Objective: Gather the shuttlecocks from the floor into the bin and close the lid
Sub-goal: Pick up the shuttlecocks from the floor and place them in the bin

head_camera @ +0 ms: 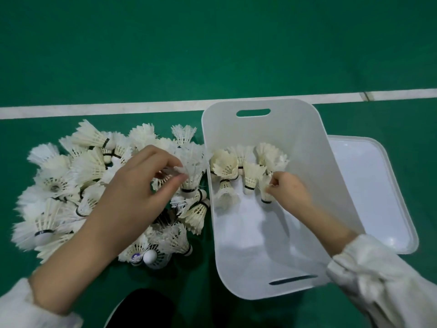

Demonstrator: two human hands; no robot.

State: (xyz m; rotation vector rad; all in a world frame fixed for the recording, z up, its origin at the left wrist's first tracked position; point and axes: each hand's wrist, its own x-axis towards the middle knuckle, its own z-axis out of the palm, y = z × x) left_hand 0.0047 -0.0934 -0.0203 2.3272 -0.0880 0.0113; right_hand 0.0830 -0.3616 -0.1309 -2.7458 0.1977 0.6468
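Observation:
A big heap of white feather shuttlecocks (78, 185) lies on the green floor at the left. Beside it on the right stands an open white plastic bin (295, 252) with several shuttlecocks (236, 171) at its far end. My left hand (139, 185) is over the heap's right edge and pinches the feathers of a shuttlecock (191, 171) next to the bin's left wall. My right hand (289, 188) is inside the bin and pinches another shuttlecock (264, 188) by its feathers, cork end down. The white lid (369, 190) lies on the floor to the right of the bin.
A white court line (94, 108) runs across the floor behind the heap and bin. My dark knee (142, 308) shows at the bottom edge between the heap and the bin. Green floor stretches beyond the line.

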